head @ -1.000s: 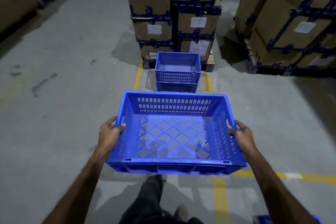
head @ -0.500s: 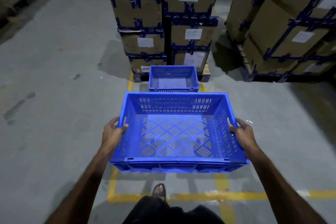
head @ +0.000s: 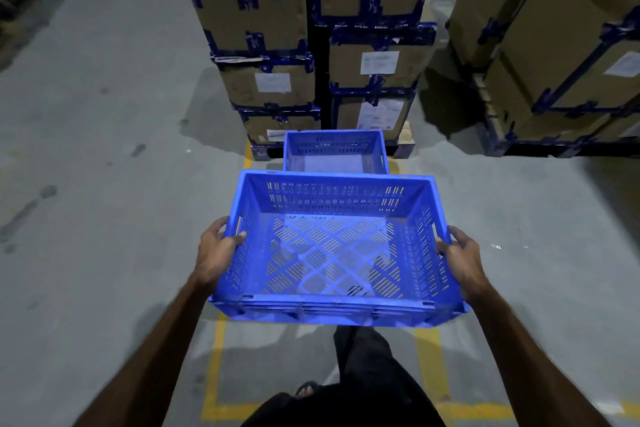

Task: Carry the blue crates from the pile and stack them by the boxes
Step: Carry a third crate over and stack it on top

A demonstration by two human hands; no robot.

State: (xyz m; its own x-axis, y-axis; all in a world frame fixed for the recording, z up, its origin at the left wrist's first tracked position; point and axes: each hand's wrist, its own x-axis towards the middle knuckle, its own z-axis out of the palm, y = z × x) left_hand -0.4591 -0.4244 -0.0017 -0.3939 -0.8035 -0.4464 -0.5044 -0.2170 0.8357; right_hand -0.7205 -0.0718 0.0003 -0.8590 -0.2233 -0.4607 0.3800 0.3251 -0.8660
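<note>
Both grips — left hand (head: 217, 255), right hand (head: 462, 262) — are clasping the carried crate (head: 337, 250); keeping it level, squaring it over the stacked crate (head: 334, 151) ahead.

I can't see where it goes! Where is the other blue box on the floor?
Straight ahead in the head view: the floor crate sits beside the cardboard boxes, just beyond the carried crate.
</note>
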